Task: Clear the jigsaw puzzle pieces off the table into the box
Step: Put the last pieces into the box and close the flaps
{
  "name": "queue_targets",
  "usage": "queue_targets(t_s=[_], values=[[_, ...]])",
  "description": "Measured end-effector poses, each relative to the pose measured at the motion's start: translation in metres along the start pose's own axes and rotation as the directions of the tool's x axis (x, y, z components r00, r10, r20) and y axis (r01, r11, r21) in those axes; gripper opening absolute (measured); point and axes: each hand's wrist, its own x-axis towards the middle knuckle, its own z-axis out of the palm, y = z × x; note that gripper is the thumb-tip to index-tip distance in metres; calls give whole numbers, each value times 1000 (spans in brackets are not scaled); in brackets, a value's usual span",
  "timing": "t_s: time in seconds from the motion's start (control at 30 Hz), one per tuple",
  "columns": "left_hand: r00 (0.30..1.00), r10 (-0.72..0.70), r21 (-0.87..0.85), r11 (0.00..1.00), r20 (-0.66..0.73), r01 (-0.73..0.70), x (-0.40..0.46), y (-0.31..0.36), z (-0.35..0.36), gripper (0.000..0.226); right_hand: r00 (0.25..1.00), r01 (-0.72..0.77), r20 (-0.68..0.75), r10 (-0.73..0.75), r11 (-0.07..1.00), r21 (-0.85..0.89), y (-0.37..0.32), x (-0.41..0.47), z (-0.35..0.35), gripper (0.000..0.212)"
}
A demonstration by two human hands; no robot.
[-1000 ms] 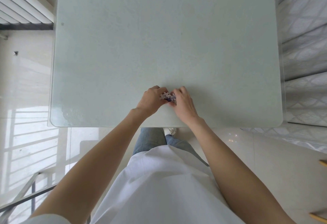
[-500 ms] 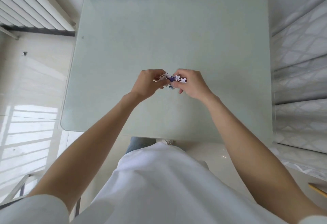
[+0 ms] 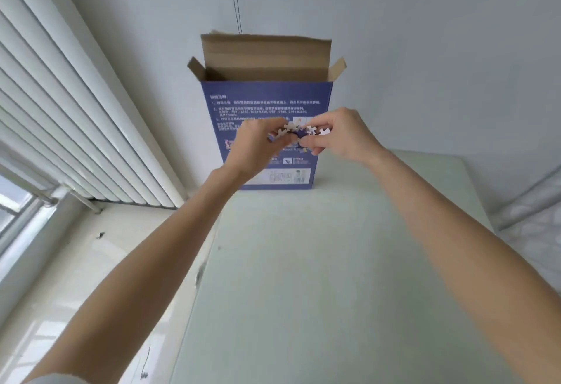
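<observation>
A tall blue box [image 3: 267, 101] stands upright at the far edge of the pale glass table [image 3: 334, 277], its brown top flaps open. A small bunch of white and purple puzzle pieces [image 3: 299, 132] is held in the air in front of the box's blue face. My left hand [image 3: 258, 147] grips the bunch from the left, and my right hand [image 3: 343, 134] pinches it from the right. Both hands are raised above the table, well below the box's open top.
A white ribbed radiator [image 3: 69, 116] runs along the left wall beside the table. A window frame [image 3: 18, 207] sits at the lower left. Quilted white bedding [image 3: 534, 219] lies to the right of the table. A grey wall rises behind the box.
Both hands have lifted the bunch of pieces off the table and carried it forward toward the box. My head has tilted up, so the whole open box is in sight.
</observation>
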Motion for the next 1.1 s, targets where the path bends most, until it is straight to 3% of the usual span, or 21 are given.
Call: queue_targets(t_s=[0.1, 0.23, 0.47, 0.63, 0.9, 1.1], values=[[981, 150, 64, 988, -119, -144, 60, -6, -40, 16, 986, 124, -107, -127, 992, -34, -29, 61, -27, 13], [960, 229, 191, 962, -159, -198, 128, -31, -65, 19, 957, 201, -176, -230, 965, -167, -45, 131, -44, 9], [988, 149, 374, 914, 48, -156, 160, -82, -63, 15, 975, 222, 69, -213, 883, -414, -20, 185, -25, 9], [989, 121, 439, 887, 82, -145, 162, -89, -60, 21, 979, 199, 143, -148, 861, -468, -8, 192, -19, 19], [999, 39, 356, 934, 7, -39, 154, -95, -55, 14, 979, 206, 98, -181, 875, -438, -6, 184, -19, 11], [965, 242, 319, 927, -103, -199, 135, -100, -55, 20, 979, 203, 86, -186, 827, -524, -8, 172, -15, 24]])
